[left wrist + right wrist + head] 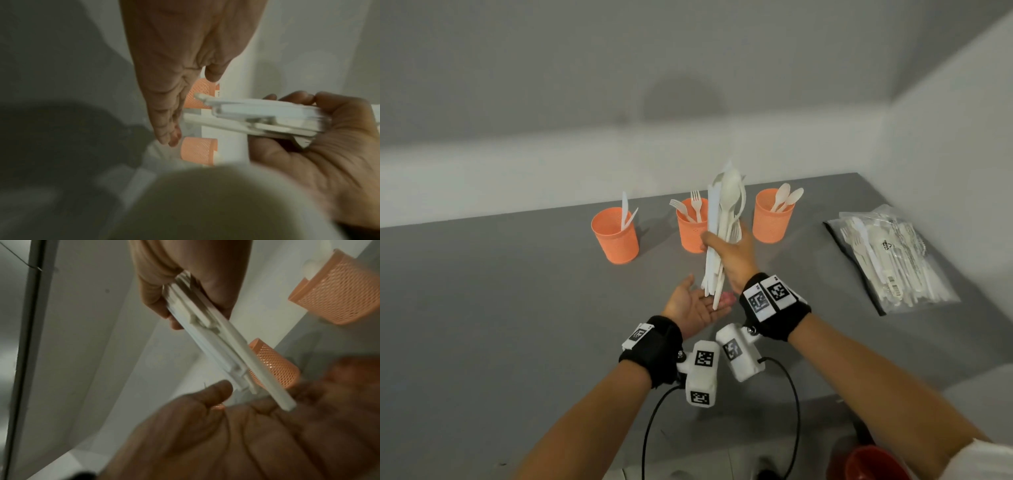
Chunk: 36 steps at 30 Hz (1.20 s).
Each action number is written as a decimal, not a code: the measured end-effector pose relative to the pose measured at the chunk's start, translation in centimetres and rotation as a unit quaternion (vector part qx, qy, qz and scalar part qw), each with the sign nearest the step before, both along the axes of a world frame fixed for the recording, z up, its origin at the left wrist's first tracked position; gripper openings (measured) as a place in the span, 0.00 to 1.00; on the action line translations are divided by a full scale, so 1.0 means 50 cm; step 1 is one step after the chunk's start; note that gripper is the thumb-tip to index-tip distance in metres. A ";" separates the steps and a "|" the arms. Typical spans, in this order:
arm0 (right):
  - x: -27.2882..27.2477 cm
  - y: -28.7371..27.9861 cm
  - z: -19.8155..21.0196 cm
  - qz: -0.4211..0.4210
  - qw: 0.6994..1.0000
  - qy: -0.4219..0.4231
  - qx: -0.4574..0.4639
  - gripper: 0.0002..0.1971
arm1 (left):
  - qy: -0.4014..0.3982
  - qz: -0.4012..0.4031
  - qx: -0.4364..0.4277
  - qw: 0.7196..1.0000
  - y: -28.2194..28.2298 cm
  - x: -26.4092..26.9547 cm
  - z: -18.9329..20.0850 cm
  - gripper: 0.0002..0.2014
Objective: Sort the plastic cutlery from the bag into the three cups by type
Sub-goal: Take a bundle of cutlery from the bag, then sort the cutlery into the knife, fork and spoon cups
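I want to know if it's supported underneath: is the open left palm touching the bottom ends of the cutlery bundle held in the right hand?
Touching. In the head view the longest handle of the cutlery bundle ends on the left hand.

Three orange mesh cups stand in a row near the tabletop's [482, 291] far edge: knife cup [615, 236], fork cup [690, 229], spoon cup [772, 219], with narrow gaps between and cutlery poking up. The cutlery bag [893, 257] fills the right edge. The near-left tabletop lies bare.
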State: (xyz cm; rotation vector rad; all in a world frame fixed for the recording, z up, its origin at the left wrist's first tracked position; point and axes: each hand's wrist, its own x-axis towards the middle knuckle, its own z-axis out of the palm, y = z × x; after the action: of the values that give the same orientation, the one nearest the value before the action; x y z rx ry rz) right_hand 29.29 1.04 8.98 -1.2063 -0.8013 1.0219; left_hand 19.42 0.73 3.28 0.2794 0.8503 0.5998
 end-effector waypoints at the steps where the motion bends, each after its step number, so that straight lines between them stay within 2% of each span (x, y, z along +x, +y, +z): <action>1: 0.000 -0.002 0.003 -0.007 1.000 -0.005 0.004 0.14 | -0.022 0.003 -0.009 1.000 0.001 0.007 0.012 0.29; 7: 0.027 0.018 0.029 -0.044 0.998 0.007 0.048 0.21 | -0.074 0.036 -0.024 0.996 0.021 0.064 0.054 0.21; 12: 0.064 0.037 0.037 0.018 0.994 -0.002 0.107 0.22 | -0.060 0.016 -0.005 0.998 0.047 0.089 0.053 0.22; 16: 0.106 0.057 0.020 0.053 0.991 -0.018 0.120 0.24 | -0.046 0.040 0.038 0.997 0.076 0.119 0.059 0.20; 19: 0.133 0.070 -0.001 0.067 0.994 -0.005 0.090 0.24 | -0.030 0.057 0.060 0.996 0.092 0.148 0.063 0.17; 23: 0.168 0.082 -0.022 0.095 0.994 0.021 0.042 0.16 | -0.040 0.081 0.057 0.994 0.100 0.173 0.061 0.16; 27: 0.191 0.095 -0.038 0.113 0.993 0.017 0.017 0.16 | -0.031 0.090 0.040 0.995 0.097 0.186 0.049 0.15; 33: 0.205 0.114 -0.053 0.152 0.988 -0.015 0.004 0.18 | 0.019 0.008 0.054 0.998 0.105 0.210 0.051 0.22; 35: 0.210 0.126 -0.055 0.157 0.987 -0.002 -0.033 0.17 | 0.031 -0.011 0.072 0.997 0.108 0.197 0.051 0.20; 36: 0.214 0.130 -0.054 0.163 0.985 -0.001 -0.053 0.13 | 0.033 -0.020 0.091 0.995 0.109 0.186 0.050 0.17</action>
State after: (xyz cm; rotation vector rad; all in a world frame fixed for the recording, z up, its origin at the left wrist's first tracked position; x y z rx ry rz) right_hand 39.97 7.52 6.26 -1.1893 -0.9779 1.3447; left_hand 28.69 6.15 5.80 0.4822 0.8535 0.6342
